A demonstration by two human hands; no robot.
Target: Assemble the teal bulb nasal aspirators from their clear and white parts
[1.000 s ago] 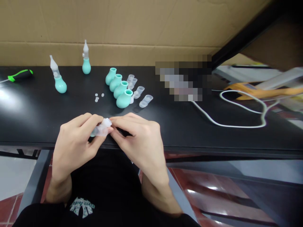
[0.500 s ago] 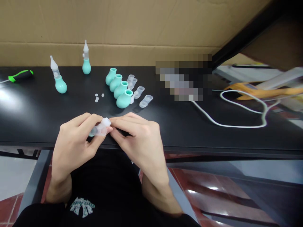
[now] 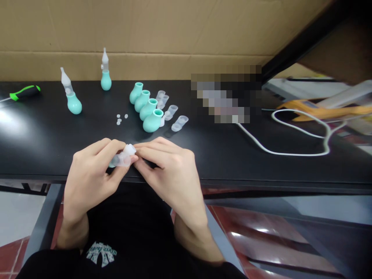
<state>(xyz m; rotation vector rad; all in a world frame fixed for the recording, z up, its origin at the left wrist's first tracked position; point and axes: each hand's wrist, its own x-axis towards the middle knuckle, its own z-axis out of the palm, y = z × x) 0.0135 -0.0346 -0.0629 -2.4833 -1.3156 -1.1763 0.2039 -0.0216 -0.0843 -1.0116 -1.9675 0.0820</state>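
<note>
My left hand (image 3: pixel 94 174) is wrapped round a nasal aspirator (image 3: pixel 123 159) above the table's front edge. The aspirator's clear tube and white side piece point to the right, and only a sliver of its teal bulb shows behind the fingers. Right up against that end, my right hand (image 3: pixel 171 172) has its fingertips pinched together; whatever lies between them is hidden. Beyond my hands several teal bulbs (image 3: pixel 152 121) stand in a slanted row, mouths up. Alongside them lie clear tube pieces (image 3: pixel 179 123). Several tiny white discs (image 3: pixel 118 123) are scattered to the left of the bulbs.
Two assembled aspirators, one upright (image 3: pixel 106 79) and one tilted (image 3: pixel 74 104), are at the back left of the black table (image 3: pixel 232 162). A green-black screwdriver (image 3: pixel 26 92) lies far left. To the right are a white cable (image 3: pixel 290 154), a blurred-out patch and a yellow object (image 3: pixel 308 108).
Both hands keep the same hold on the aspirator, with barely any finger movement. The view has shifted very slightly.
</note>
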